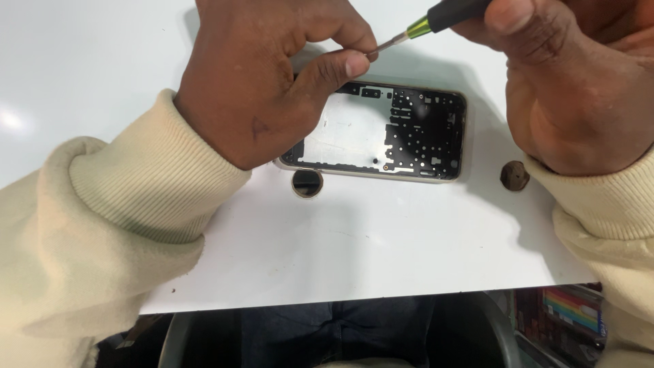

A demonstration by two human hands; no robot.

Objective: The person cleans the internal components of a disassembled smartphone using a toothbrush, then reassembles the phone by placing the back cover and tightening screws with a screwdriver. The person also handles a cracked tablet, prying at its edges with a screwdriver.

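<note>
An opened phone frame (388, 133) lies flat on the white table (381, 245), its metal plate and dark inner board showing. My left hand (266, 75) hovers over its left end, thumb and forefinger pinched at the thin tip of a screwdriver (436, 19). My right hand (565, 82) grips the black handle with a green collar, up at the top right. Whether a screw sits between my left fingers cannot be made out.
A small round ring-shaped part (307, 182) rests just below the phone frame. A dark brown lump (514, 176) sits right of the frame by my right wrist. The table's front edge runs along the bottom, with my legs and colourful items below it.
</note>
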